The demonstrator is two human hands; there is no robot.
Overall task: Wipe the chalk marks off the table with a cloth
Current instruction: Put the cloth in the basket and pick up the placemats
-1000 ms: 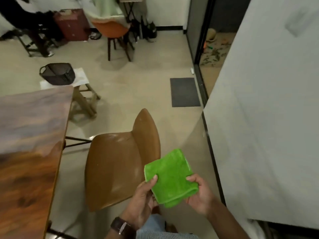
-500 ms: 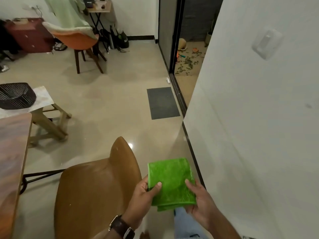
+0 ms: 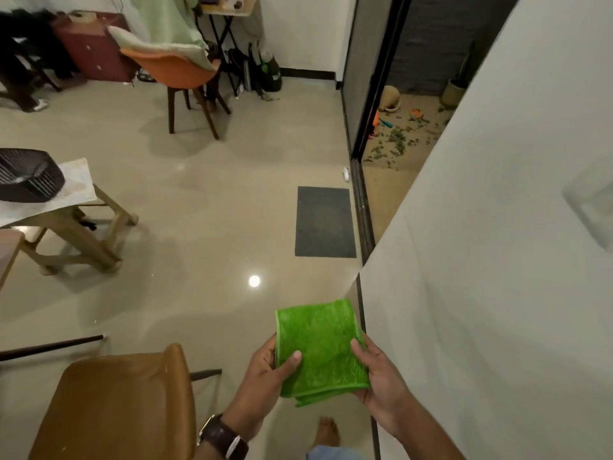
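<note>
We've got the folded green cloth (image 3: 320,346) held up over the floor (image 3: 199,210) in front of us, left hand (image 3: 265,376) and right hand (image 3: 378,376) each pinching a side edge (thumbs on top), brown chair (image 3: 116,403) lower left, wall (image 3: 481,227) to the right.

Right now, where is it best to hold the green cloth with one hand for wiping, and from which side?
Probably from above, palm flat on the top face of the cloth, fingers curling over its far edge. It is folded into a flat pad, with loose layers showing at the near edge, where the left hand and right hand now pinch its sides.
</note>
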